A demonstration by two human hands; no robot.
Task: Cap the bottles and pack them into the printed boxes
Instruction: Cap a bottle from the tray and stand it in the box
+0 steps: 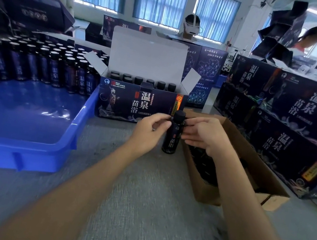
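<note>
Right now the left hand (151, 126) closes its grip on the dark labelled glass bottle (172, 137), thumb and fingertips pinching it just under the shoulder. The right hand (203, 135) comes in from the other side. Its thumb and forefinger appear to pinch the black round plastic cap (180, 115), while its other fingers lie nearly straight against the bottle's side. The bottle stands upright on the grey textured surface (140, 200), directly in front of the open printed cardboard box (133, 103), and the cap sits on its neck.

I judge this to be the capping step, with the cap seated and being twisted or just tightened. Blur hides whether it is fully home.

Inside the open printed cardboard box, a row of capped dark bottles (139, 80) fills the back, and the front seems to have room. To the left of that box, a blue plastic tray (23, 152) holds many more dark bottles (37, 63). To its right and slightly nearer lies a brown corrugated carton (251, 155) with dark contents, probably loose caps. Further right, closed printed boxes (298, 125) are stacked.

The next move likely calls for a firm final twist while the left hand steadies the bottle. The bottle then needs lifting over the box's front wall and lowering upright into a free slot.
</note>
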